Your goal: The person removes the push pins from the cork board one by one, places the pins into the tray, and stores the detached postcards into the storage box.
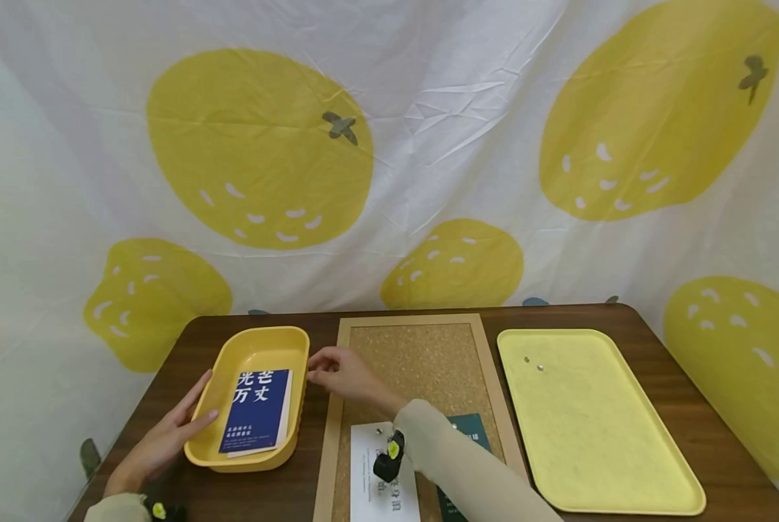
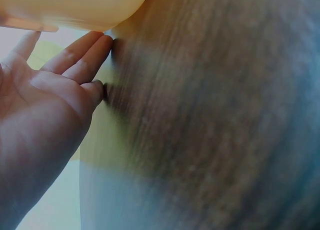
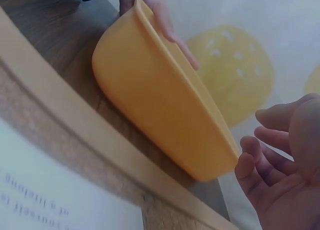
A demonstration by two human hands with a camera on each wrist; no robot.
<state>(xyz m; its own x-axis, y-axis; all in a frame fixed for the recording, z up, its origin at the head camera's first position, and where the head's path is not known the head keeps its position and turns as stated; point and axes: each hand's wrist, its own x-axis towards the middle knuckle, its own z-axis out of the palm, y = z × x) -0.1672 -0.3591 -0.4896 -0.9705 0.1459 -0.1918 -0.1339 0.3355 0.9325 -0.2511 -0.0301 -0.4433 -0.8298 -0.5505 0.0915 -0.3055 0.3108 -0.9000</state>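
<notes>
Yellow bin [image 1: 259,354]: on the left of the wooden table [image 1: 637,326], its length running away from the person; its rim stands above the table all round.
Left hand [image 1: 161,438]: thumb over the bin's left rim, fairly straight fingers along the outer wall, so the side sits between them.
Right hand [image 1: 344,373]: at the bin's right rim, fingers loosely bent, thumb apart from them, nothing seen in its grasp; whether the fingertips touch the rim I cannot tell.
Gap, bin to corkboard [image 1: 415,370]: a narrow strip of table, widening toward the far end.
Gap, corkboard to yellow tray [image 1: 598,435]: a thin strip of table; more wood shows beyond the tray's right edge.
Pins [image 1: 540,368]: two, inside the tray's far left corner, near each other.
Blue card [image 1: 259,420]: flat in the bin, over a white sheet that peeks out at its right and lower edges; large white characters read 光芒 / 万丈, with small print too fine to read.
White card [image 1: 366,486]: on the corkboard's near half, partly behind the right forearm; "of a lifelong" and "yourself is" show upside down in the right wrist view.
Green card [image 1: 474,428]: beside it, mostly covered by the sleeve [image 1: 481,471]; its lettering is largely hidden.
</notes>
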